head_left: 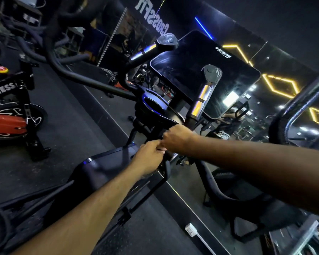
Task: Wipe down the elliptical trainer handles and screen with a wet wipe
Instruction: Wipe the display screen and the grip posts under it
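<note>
Both hands meet low at the foot of the console, the left hand (149, 157) and right hand (177, 138) knuckle to knuckle with fingers curled, seemingly pinching something pale between them; whether that is the wet wipe cannot be told. The screen (206, 70) and the two upright handles (203, 96) stand above, untouched by either hand, so the wiping looks mostly still to do.

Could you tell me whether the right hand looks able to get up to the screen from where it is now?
Probably yes. The right hand sits low at the console base, and the screen stands open above it; only the upright handle crosses that path, and going round it looks easy.
</note>
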